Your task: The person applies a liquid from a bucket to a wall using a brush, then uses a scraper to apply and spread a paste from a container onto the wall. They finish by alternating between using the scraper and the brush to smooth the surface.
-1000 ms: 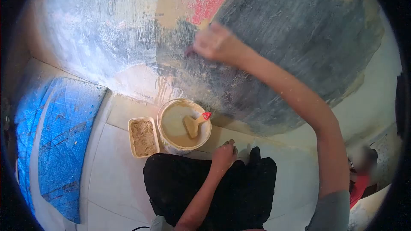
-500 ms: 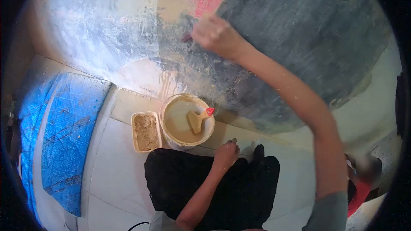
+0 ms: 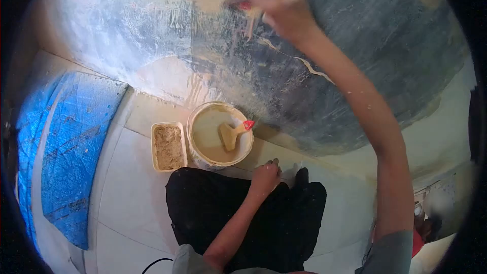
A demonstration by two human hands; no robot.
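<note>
My right hand (image 3: 284, 2), blurred by motion, is raised against the painted wall (image 3: 355, 35) near the pink patch. It is closed round a dark flat tool (image 3: 236, 1) whose shape is smeared. Over my lap, my left hand (image 3: 267, 176) has its fingers curled, and I cannot make out whether anything is in them. Beyond it stands a round bucket (image 3: 191, 137) of cloudy liquid, with a yellowish brush (image 3: 231, 136) with a red tip leaning inside. Touching or close to the bucket's left side is a small rectangular tub (image 3: 153, 147) of brown paste.
A blue sheet (image 3: 76, 157) lies at the left on the pale tiled floor (image 3: 127, 203). My legs in black cloth (image 3: 203, 198) are folded below the bucket. At the lower right edge, another person in red (image 3: 418, 241) is partly visible.
My right hand has moved up and slightly right along the wall with the tool. A pale curved streak now shows on the dark area below it. The other person has shifted lower.
</note>
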